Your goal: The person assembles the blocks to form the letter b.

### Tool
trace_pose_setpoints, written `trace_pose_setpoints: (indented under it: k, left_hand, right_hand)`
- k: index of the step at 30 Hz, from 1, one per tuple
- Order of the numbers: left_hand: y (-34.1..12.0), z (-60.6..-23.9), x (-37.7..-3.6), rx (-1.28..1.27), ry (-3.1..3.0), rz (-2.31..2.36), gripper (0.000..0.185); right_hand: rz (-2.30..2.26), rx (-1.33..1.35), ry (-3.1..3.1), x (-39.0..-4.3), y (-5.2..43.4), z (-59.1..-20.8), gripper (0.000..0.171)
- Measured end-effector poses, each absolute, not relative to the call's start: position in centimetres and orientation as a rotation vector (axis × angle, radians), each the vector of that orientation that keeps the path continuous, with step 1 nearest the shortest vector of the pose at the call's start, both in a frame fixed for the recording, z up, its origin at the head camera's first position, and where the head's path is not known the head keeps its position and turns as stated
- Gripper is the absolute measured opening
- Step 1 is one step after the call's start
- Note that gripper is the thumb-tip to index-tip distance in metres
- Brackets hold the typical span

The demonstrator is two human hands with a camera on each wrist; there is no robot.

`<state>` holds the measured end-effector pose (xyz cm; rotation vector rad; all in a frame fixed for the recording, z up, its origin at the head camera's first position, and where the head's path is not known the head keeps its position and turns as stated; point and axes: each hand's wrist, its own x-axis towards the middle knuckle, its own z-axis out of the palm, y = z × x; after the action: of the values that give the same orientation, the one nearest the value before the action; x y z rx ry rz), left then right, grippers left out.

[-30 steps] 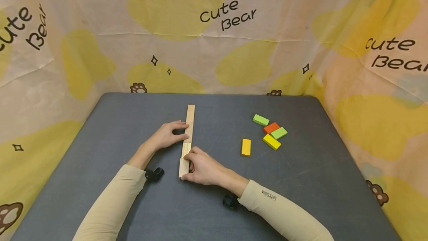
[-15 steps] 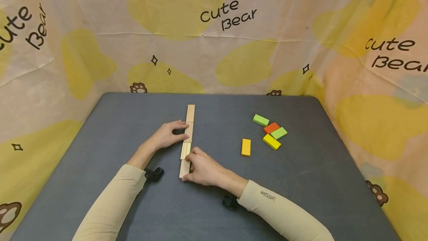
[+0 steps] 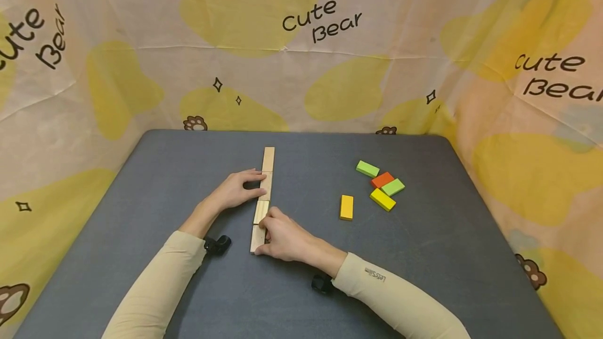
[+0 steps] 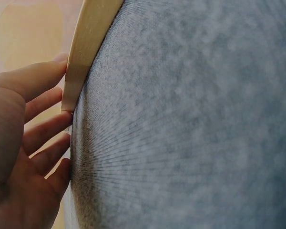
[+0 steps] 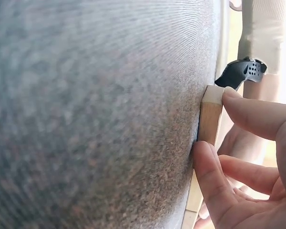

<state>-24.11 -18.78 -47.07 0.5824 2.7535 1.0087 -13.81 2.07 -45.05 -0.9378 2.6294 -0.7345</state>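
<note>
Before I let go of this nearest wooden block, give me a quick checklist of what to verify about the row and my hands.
1. Right hand pinches the nearest wooden block: ok.
2. Left hand steadies the second block from the far end: ok.
3. Nearest wooden block in line with the row: not ok, it sits slightly angled.
4. Nearest wooden block flush against its neighbour: cannot tell, the fingers hide the joint.
5. Far block lying flat on the table: ok.
6. Coloured blocks clear of the row: ok.
</note>
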Motion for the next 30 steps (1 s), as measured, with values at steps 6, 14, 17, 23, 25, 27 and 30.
trace_pose_setpoints:
  k: [6,14,17,23,25,27,30]
  left_hand:
    - [-18.78,-47.14,-24.12,0.578,2.758,1.003,0.056]
    - [-18.83,-47.17,-24.13,0.581,2.757,1.01,0.057]
    - [-18.81,-47.16,-24.16,0.58,2.76,1.005,0.057]
    - [-18.77,-47.11,-24.17,0.581,2.761,0.998,0.058]
    - [-18.79,-47.12,-24.15,0.581,2.761,0.999,0.058]
    - [-18.82,-47.14,-24.13,0.58,2.76,0.999,0.058]
    - [-18.85,-47.14,-24.1,0.576,2.759,1.002,0.058]
  right_hand:
    - [-0.722,-0.926,2.634,-13.92,1.79,-45.15,0.05]
    - [-0.7,-0.928,2.65,-13.86,1.71,-45.02,0.048]
    - [-0.693,-0.926,2.657,-13.86,1.73,-44.98,0.047]
    - [-0.694,-0.941,2.668,-13.84,1.94,-44.94,0.044]
    - [-0.696,-0.942,2.669,-13.82,2.0,-44.95,0.043]
    - [-0.691,-0.943,2.669,-13.8,2.04,-44.94,0.043]
    - [-0.675,-0.948,2.675,-13.81,2.04,-44.88,0.043]
